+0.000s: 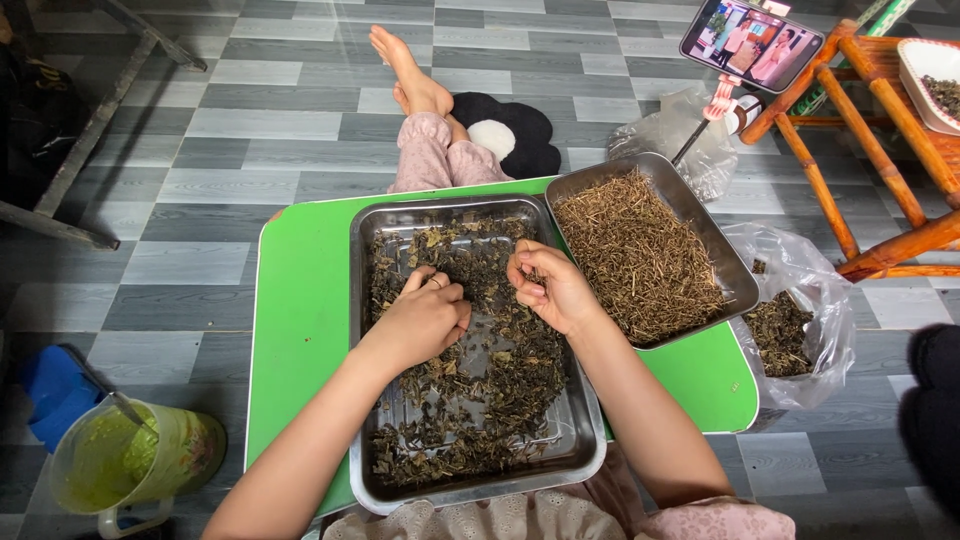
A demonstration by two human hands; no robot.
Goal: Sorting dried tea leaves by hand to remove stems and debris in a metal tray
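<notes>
A steel tray (385, 480) of dark dried leaves (500, 385) lies on a low green table (295, 330). My left hand (425, 318) rests knuckles up on the leaves, its fingers curled into them. Beside it my right hand (550, 288) hovers over the same tray, pinching a small bit of leaf or stem between thumb and fingers. To the right a second steel tray (735, 272) holds a heap of thin brown stems (635, 255).
A clear plastic bag (800, 320) with dried leaves sits on the tiled floor at the right. Behind it stand a wooden stool (880, 120) and a phone on a holder (750, 42). My feet (415, 75) stretch out past the table. A green jug (135, 460) stands at the left.
</notes>
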